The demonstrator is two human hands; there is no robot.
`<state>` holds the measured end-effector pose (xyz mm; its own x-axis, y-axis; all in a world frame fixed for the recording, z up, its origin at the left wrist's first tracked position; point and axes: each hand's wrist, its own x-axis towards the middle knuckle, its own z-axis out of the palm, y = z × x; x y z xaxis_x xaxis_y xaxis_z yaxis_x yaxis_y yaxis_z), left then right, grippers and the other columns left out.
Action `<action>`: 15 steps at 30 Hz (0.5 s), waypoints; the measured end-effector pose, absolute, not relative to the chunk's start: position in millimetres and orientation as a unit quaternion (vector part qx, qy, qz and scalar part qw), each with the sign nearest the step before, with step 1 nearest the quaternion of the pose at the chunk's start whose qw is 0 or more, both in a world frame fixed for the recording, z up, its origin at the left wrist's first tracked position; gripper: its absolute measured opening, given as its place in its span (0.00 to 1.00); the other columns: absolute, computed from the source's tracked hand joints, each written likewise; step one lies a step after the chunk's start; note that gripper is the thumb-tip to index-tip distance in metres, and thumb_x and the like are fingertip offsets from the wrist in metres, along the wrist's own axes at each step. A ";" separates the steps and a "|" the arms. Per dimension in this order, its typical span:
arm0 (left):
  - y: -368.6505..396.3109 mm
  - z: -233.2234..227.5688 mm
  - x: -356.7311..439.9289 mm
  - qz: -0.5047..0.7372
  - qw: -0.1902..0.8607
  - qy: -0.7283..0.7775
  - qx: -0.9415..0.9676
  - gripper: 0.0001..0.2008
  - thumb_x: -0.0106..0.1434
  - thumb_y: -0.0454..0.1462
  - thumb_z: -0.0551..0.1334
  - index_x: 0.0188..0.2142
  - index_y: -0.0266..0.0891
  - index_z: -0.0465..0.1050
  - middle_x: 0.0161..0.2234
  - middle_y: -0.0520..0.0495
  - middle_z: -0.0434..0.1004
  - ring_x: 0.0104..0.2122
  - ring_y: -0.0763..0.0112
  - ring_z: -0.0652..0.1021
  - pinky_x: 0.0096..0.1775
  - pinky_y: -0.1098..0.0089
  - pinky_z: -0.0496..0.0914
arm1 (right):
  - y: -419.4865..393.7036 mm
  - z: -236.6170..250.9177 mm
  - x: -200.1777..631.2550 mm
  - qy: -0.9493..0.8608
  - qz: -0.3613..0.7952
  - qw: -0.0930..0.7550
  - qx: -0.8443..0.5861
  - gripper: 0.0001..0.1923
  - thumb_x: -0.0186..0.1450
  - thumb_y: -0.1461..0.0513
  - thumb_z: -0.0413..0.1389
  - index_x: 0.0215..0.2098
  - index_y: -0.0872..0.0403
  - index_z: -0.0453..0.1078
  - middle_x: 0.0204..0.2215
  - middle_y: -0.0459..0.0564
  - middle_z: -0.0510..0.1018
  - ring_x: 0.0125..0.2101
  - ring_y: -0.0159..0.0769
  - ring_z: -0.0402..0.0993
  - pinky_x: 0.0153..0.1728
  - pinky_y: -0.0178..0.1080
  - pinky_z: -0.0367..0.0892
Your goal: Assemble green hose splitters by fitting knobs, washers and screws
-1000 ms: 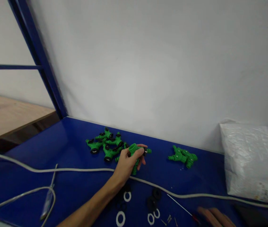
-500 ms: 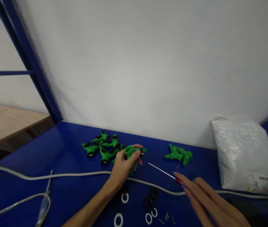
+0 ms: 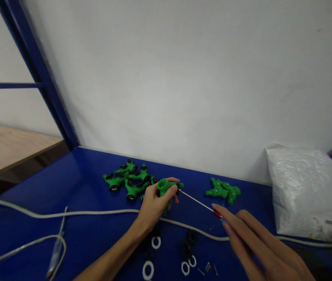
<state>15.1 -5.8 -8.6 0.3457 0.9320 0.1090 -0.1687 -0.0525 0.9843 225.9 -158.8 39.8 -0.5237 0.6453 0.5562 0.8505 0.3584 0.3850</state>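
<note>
- Left hand [image 3: 154, 200]; fingers curled snug around one green connector [image 3: 163, 187], held just above the table [image 3: 86, 175]; open round mouth faces up.
- Right hand [image 3: 261, 242]; fingers nearly straight, closed in a light pinch on the red handle of a screwdriver [image 3: 196, 201]; grip partly hidden.
- Change: half a second ago the tip was well short of the connector; now it meets the black knob [image 3: 178, 188], seemingly touching; looks like tool work on the knob is just starting, turning not evident.
- Materials: hard matte green plastic, ribbed spouts; thin shiny metal shaft.
- Nearer the person: flat white rings [image 3: 144, 270], thicker dark rings [image 3: 183, 248], small metal screws [image 3: 208, 267].
- Farther out: green connectors with black knobs [image 3: 132, 188] heaped left; knobless-looking green pair [image 3: 224, 191] right; smooth pale cable [image 3: 95, 213] snaking across; clear-handled tool [image 3: 57, 253] by its loop; crinkly white plastic package [image 3: 303, 195] far right, against the wall [image 3: 168, 97].
</note>
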 end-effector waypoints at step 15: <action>-8.4 -4.5 13.8 0.448 0.578 0.364 0.576 0.21 0.63 0.48 0.64 0.48 0.33 0.78 0.22 0.50 0.75 0.18 0.77 0.67 0.22 0.76 0.60 | -148.5 50.8 216.3 -0.822 -0.339 0.129 -0.439 0.27 0.69 0.71 0.41 0.62 0.54 0.67 0.49 0.54 0.82 0.44 0.42 0.81 0.40 0.36 0.77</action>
<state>13.8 -8.4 -4.5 0.3336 0.9380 0.0945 -0.0976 -0.0654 0.9931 216.3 -148.5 50.8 -0.5808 0.6342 0.5103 0.8096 0.3843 0.4437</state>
